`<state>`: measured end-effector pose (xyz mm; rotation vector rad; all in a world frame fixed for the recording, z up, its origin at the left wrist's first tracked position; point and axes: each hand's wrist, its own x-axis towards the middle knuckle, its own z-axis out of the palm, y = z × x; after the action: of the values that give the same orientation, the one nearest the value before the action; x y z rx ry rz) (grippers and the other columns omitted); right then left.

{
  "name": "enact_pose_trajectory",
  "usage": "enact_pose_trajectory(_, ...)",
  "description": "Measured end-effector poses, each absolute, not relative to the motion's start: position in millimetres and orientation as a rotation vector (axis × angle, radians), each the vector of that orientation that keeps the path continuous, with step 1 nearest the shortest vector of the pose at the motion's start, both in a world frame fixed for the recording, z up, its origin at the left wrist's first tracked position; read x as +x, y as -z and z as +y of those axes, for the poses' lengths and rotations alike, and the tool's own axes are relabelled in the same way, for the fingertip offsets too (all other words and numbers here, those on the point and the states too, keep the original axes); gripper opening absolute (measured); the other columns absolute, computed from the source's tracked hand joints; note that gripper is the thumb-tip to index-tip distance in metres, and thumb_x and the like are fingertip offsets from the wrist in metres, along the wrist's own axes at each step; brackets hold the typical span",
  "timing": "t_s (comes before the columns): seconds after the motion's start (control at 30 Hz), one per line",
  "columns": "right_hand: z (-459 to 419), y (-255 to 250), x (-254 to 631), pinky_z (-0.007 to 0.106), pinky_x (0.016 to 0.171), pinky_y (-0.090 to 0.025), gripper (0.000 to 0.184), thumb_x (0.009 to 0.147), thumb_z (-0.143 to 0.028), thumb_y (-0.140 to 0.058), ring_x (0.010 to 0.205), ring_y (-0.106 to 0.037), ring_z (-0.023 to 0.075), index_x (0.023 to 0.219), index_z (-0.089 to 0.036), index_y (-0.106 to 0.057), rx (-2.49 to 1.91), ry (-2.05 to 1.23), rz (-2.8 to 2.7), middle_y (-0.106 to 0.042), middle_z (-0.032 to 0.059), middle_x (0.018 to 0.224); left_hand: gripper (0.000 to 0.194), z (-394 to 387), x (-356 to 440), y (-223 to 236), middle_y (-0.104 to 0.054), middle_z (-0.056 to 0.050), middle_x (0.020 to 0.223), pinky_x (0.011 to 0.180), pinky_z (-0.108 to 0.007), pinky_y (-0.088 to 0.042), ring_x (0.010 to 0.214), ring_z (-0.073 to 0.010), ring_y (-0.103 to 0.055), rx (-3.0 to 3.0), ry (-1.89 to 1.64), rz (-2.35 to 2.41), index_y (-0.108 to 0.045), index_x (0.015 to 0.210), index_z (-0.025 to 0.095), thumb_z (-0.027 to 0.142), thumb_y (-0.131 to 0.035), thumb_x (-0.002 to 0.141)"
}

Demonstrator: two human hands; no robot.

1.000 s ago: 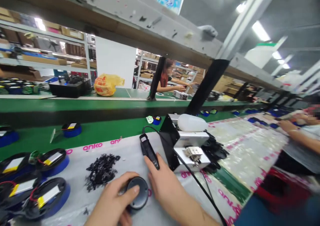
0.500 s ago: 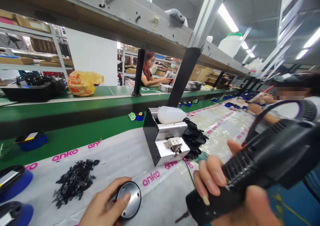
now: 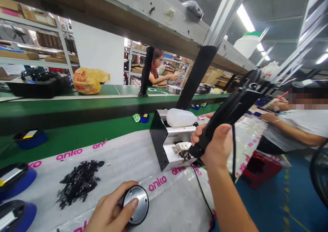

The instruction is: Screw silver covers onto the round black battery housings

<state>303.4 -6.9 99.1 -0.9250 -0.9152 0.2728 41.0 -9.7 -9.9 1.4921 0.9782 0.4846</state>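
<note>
My left hand (image 3: pixel 110 211) grips a round black part with a silver face (image 3: pixel 135 204) at the near edge of the white sheet (image 3: pixel 133 160). My right hand (image 3: pixel 216 145) is wrapped around a black electric screwdriver (image 3: pixel 230 110), raised and tilted, its tip down at the small metal feeder box (image 3: pixel 173 141). A white plastic bottle (image 3: pixel 180 117) lies on top of that box. The screwdriver's cable (image 3: pixel 202 194) hangs below my wrist.
A heap of small black parts (image 3: pixel 78 182) lies left of my hand. Blue round trays with batteries (image 3: pixel 15 175) sit at the far left. A green conveyor (image 3: pixel 77 136) runs behind. A person (image 3: pixel 299 126) works at my right, another person (image 3: pixel 159 71) across the line.
My right hand let go of the black tool on the sheet, took up the electric screwdriver and swung it toward the metal box. The round part now shows its silver face.
</note>
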Motion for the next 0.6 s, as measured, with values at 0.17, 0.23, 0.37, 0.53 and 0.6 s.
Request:
enact_pose_trajectory(0.17,-46.3,-103.8,258.6,0.024,0.033,-0.041,0.063,0.068,-0.081,-0.066,0.036,-0.047,0.0127,0.104,-0.030,-0.063,-0.850,-0.568,-0.943,-0.056,-0.0056,0.055,0.044,-11.5,41.9,-1.7,-0.054,0.006,0.043,0.035,-0.015,-0.039,0.036,-0.0122,-0.054,1.397,-0.435,0.959,-0.059,0.123,0.016,0.046,-0.055,0.090)
enact_pose_trajectory(0.23,-55.5,-103.4,232.0,0.026,0.035,-0.044,0.060,0.073,-0.084,-0.058,0.039,-0.052,0.0149,0.102,-0.033,-0.064,-0.785,-0.615,-0.966,-0.058,-0.0040,0.056,0.040,-11.8,41.6,-5.0,-0.055,0.006,0.047,0.034,-0.013,-0.038,0.035,-0.0103,-0.051,1.372,-0.434,0.945,-0.060,0.121,0.017,0.043,-0.056,0.090)
enact_pose_trajectory(0.37,-52.8,-99.1,190.9,0.027,0.034,-0.043,0.061,0.076,-0.089,-0.042,0.038,-0.053,0.0159,0.094,-0.033,-0.060,-0.803,-0.554,-1.015,-0.053,-0.0045,0.054,0.031,-11.1,41.3,-5.8,-0.056,0.005,0.052,0.033,-0.014,-0.038,0.034,-0.0092,-0.050,1.384,-0.470,0.904,-0.064,0.111,0.017,0.039,-0.056,0.090)
enact_pose_trajectory(0.53,-40.3,-97.8,181.6,0.028,0.033,-0.044,0.062,0.066,-0.090,-0.056,0.034,-0.051,0.0157,0.088,-0.032,-0.057,-0.867,-0.621,-1.085,-0.054,-0.0050,0.051,0.027,-10.3,42.1,-2.7,-0.057,0.004,0.056,0.031,-0.015,-0.035,0.033,-0.0095,-0.050,1.373,-0.485,0.882,-0.064,0.106,0.019,0.040,-0.056,0.090)
enact_pose_trajectory(0.6,-38.0,-96.4,183.4,0.027,0.032,-0.044,0.064,0.062,-0.090,-0.060,0.033,-0.051,0.0152,0.086,-0.030,-0.059,-0.860,-0.648,-1.070,-0.055,-0.0048,0.050,0.027,-10.2,42.2,-2.7,-0.057,0.004,0.057,0.031,-0.015,-0.035,0.033,-0.0092,-0.049,1.377,-0.489,0.888,-0.064,0.106,0.020,0.040,-0.056,0.090)
